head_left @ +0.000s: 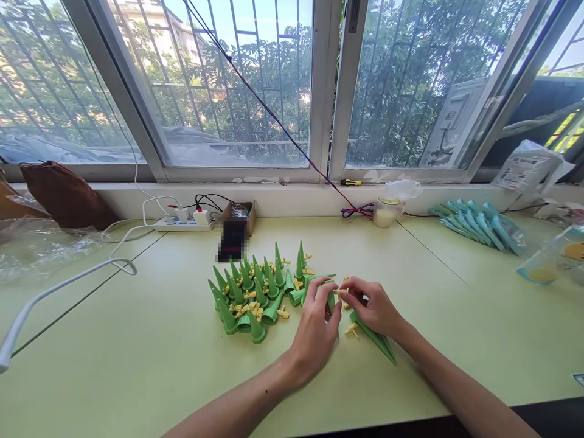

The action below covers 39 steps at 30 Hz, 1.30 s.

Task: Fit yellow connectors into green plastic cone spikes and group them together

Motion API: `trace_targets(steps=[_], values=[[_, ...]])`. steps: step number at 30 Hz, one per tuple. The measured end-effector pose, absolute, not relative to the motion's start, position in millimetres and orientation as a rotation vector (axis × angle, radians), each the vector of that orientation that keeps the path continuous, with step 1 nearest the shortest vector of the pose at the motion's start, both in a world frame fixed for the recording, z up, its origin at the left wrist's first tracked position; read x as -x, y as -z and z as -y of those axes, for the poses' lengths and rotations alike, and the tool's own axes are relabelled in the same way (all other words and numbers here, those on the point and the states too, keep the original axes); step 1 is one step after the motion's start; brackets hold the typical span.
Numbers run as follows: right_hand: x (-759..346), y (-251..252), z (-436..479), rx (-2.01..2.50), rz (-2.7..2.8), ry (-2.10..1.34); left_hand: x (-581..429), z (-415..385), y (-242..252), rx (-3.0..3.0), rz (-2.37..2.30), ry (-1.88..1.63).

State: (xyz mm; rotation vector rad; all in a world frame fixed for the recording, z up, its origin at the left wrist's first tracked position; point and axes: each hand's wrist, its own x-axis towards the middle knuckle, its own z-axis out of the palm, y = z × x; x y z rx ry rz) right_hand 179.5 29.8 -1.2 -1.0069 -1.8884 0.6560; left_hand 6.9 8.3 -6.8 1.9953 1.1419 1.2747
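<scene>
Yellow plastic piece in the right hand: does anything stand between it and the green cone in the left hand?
Nothing visible does. The yellow plastic piece is close to the green cone, which the left hand partly hides.

Brightly lit by daylight through the far windows (237, 121), palest in the sky, slightly hazy across the glass. Softly shaded on the yellow-green table (150, 340) beneath the left hand (316, 331) and right hand (371, 307). Glinting on clear plastic (50, 246) at left. Stretched toward both side edges, with window frames (322, 91) leaning outward. Pixelated over a dark object (232, 240). Fairly sharp around the green cones (247, 278), softer on small yellow pieces (283, 312).
</scene>
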Motion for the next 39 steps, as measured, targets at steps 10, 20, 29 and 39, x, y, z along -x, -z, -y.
trace_targets(steps=[10,20,29,39], values=[[-180.0,0.0,-31.7,1.044,1.918,-0.605,-7.5,-7.8,6.0,-1.990,-1.147,-1.254],[-180.2,0.3,-32.1,1.063,1.976,-0.560,-7.5,-9.3,9.7,-1.973,-1.167,-1.231],[-186.0,-2.9,-38.9,1.228,1.686,-0.408,-3.1,-11.2,4.6,-2.075,-1.213,-1.133],[-204.4,4.2,-56.8,1.408,1.614,-0.200,2.1,-12.4,11.6,-2.338,-1.215,-0.907]])
